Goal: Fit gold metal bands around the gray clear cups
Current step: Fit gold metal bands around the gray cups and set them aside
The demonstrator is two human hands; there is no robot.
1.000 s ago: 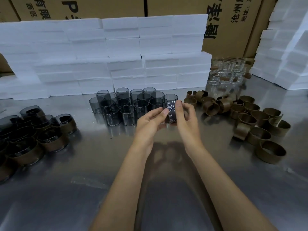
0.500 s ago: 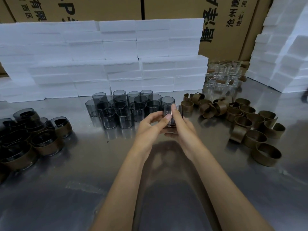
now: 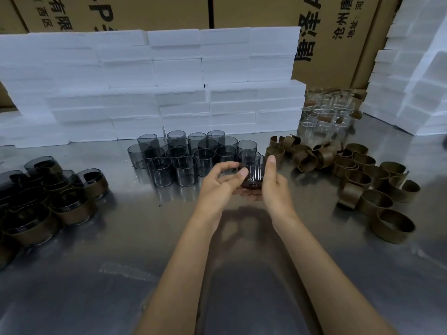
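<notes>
Hands, my left (image 3: 221, 183) and right (image 3: 273, 183), both grip one gray cup (image 3: 252, 171) just in front of the gray cup cluster (image 3: 188, 155), apparently seating its band, so next I'd press it down evenly.

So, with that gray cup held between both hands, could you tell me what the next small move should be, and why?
Probably reach the right hand to the loose gold bands and pick one up. The gray cup, held between both hands in front of the unbanded cups, seems to carry no band, while the left hand can keep holding it. Banded cups lie at left.
</notes>
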